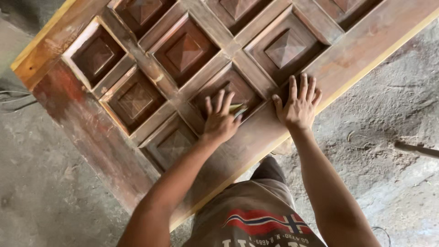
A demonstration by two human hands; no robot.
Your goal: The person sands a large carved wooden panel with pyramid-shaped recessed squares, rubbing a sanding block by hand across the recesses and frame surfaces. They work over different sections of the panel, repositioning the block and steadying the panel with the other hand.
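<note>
**Panelled door flat on the floor, both hands on it**

Panelled door (114, 151): brown stained wood, lying flat over a dusty grey floor (388, 114), set on a diagonal, with a pale yellowish edge running along its near long side. Person stands at that near edge, grey shirt (256, 215) with a red, white and blue flag print just below the door edge, one dark trouser leg showing against the edge.

Left hand (220, 120): on the door, just inside the near rail, palm down at the lower corner of a recessed square panel. Fingers loosely curled over a small pale folded pad (238, 109), looks like sandpaper, exact kind unclear. Pad is pressed to the wood, only a sliver sticks out past the fingers. So the left is gripping the pad against the door.

Right hand (298, 106): also on the door, beside the left hand and nearer the pale edge. Flat, fingers spread wide, nothing in it, just pressing on the rail.

Further across the door from the hands: more square recessed panels, each with a raised pyramid centre (184, 51), split by diagonal rails. Far-left panel has a lighter, bare-looking frame (73, 45). Red-tinted, patchy stain on the door's short end rail.

Beyond the door on its right: a dark stick-like thing (416, 148) on the floor, unclear what.
</note>
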